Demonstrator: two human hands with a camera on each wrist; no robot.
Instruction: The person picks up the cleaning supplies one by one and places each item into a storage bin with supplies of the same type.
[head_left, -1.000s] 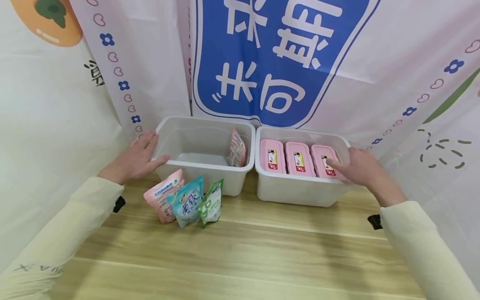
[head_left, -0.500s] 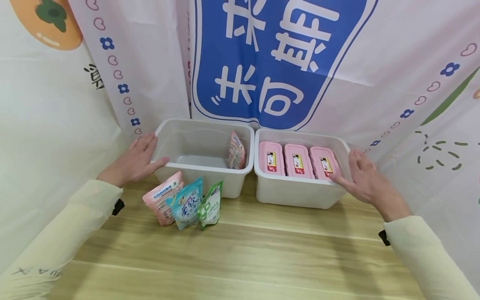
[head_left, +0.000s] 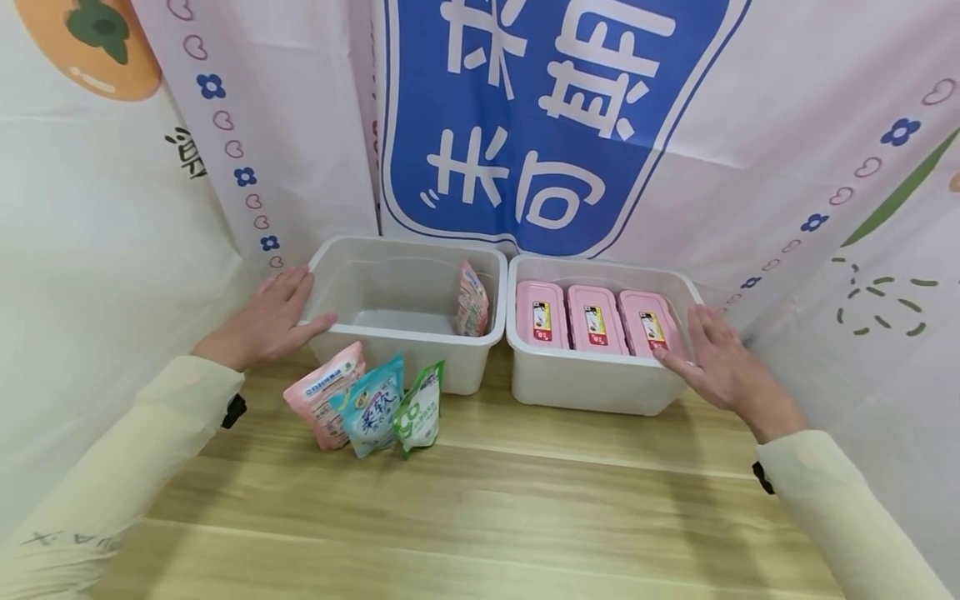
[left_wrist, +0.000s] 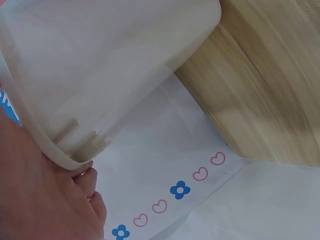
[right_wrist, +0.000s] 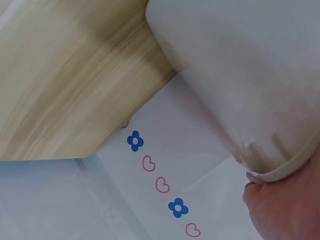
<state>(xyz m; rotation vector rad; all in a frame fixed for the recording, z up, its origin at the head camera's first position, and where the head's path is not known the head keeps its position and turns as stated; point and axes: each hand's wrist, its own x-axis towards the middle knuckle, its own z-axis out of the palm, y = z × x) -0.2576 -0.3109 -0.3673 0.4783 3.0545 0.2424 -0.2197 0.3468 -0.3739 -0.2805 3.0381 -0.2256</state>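
The left hand (head_left: 262,325) rests on the outer side rim of the left bin (head_left: 405,333), its fingers lying relaxed and its thumb on the front rim. Across from it, the right hand (head_left: 731,362) rests at the outer front corner of the right bin (head_left: 585,383), thumb extended along the front rim. Three pink-lidded boxes (head_left: 595,321) stand side by side in the right bin. A pink pouch (head_left: 472,302) leans inside the left bin. On the table before that bin stand a pink pouch (head_left: 327,397), a blue pouch (head_left: 375,410) and a green-white pouch (head_left: 421,410).
The bins stand side by side on a wooden table (head_left: 480,517). A printed cloth (head_left: 315,133) with blue and pink designs hangs behind them, and pale cloth (head_left: 885,358) runs along both sides.
The right hand has shifted outward and toward the front of the right bin; its thumb no longer covers the right pink box's label. The left hand has stayed at its rim.
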